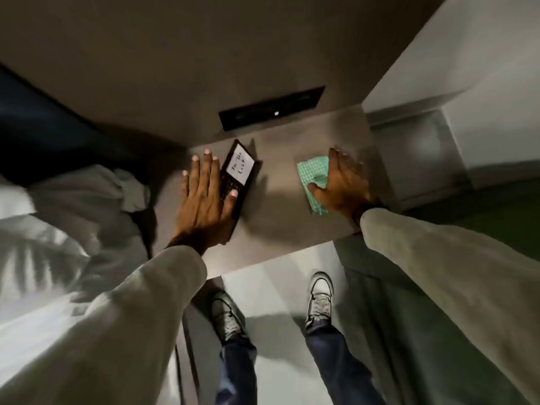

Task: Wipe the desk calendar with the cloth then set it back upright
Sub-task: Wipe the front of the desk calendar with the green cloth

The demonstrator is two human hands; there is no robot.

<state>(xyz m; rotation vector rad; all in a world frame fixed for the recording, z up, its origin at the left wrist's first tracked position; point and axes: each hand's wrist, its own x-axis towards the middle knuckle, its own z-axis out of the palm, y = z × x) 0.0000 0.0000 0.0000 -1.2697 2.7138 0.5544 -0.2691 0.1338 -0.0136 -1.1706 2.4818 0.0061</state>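
The desk calendar [239, 171] is a dark stand with a white handwritten card on its face, on the small brown table [280, 229] near the wall. My left hand [203, 197] hovers over its left side with fingers spread; the thumb rests on its lower face. The green checked cloth [312, 176] lies flat on the table to the right. My right hand [340, 182] lies flat on the cloth, fingers apart, thumb pressing its near part. I cannot tell whether the calendar stands or lies.
A black socket panel [271, 111] is set in the wall behind the table. Bedding [58, 229] lies at the left. A pale cabinet [423, 159] stands at the right. Below the table edge are my two shoes [320, 299] on a light floor.
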